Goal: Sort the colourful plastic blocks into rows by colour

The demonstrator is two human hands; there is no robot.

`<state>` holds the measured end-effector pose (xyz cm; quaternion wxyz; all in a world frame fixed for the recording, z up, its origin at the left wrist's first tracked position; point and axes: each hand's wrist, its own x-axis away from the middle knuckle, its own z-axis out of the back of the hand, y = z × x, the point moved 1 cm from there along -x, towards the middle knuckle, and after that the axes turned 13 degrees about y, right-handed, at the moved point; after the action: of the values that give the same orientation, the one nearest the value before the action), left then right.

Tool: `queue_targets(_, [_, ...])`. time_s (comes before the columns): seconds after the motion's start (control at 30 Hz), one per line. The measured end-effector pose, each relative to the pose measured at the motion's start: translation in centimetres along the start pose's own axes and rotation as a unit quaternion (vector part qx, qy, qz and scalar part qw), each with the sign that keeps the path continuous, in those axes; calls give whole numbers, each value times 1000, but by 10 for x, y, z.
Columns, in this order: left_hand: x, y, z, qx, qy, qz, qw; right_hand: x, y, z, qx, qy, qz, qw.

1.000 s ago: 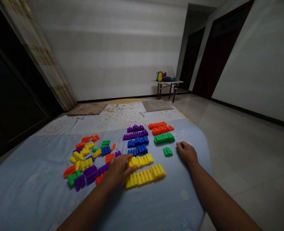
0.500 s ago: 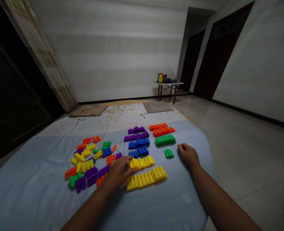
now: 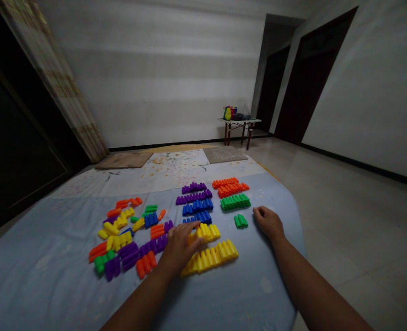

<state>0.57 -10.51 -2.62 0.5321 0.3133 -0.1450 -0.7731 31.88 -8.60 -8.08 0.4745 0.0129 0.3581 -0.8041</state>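
Observation:
My left hand (image 3: 181,244) reaches over the upper row of yellow pieces (image 3: 208,233), its thumb and fingers curled round some of them and hiding the row's left end. Just below lies a longer yellow row (image 3: 213,257). Blue rows (image 3: 198,207) and purple rows (image 3: 193,197) lie beyond that hand. My right hand (image 3: 268,222) rests on the cloth with its fingers curled in, right of a small group of green pieces (image 3: 241,221); whether anything is inside it is hidden. A green stack (image 3: 235,202) and orange rows (image 3: 232,189) lie farther back.
Mixed pieces lie scattered at the left, among them purple ones (image 3: 129,255), orange ones (image 3: 146,264) and green ones (image 3: 104,262). Two flat mats (image 3: 124,160) (image 3: 225,154) lie at the table's far edge. A small table (image 3: 239,121) with bags stands beyond.
My left hand has moved right along the upper yellow row and now covers its left part. My right hand has stayed nearly still. The view has shifted slightly.

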Motion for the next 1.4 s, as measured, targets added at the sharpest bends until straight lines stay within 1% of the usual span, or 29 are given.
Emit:
queue_targets(0.1, [0,2,-9,-11,5,-20,1000,-1,0,0,0,2,6,1000])
queue_targets(0.2, [-1,1,-14,-28,7,-25,999,-2,1,-1,-1,-1,7,1000])
queue_targets(0.37, [-2,0,-14,-34,-7,-15,999,-1,2,-2,-4,4,2,1000])
queue_targets(0.63, [-3,-1,-17,-14,4,-14,1000,-2,2,-2,-7,3,15,1000])
queue_targets(0.83, [-4,3,-11,-16,-4,1,1000,-2,4,-4,-8,2,10,1000])
queue_targets(1.0, [-5,0,-4,-32,0,12,999,-1,2,-2,-2,1,3,1000])
queue_targets(1.07, [-5,-3,-3,-33,0,14,999,-1,1,-1,0,-2,1,1000])
queue_targets(1.27, [-2,-8,-6,-36,-27,14,999,0,-1,2,-1,-7,0,1000])
queue_targets(1.4, [-3,-7,-3,-35,-22,11,999,0,-1,2,-4,-6,4,1000])
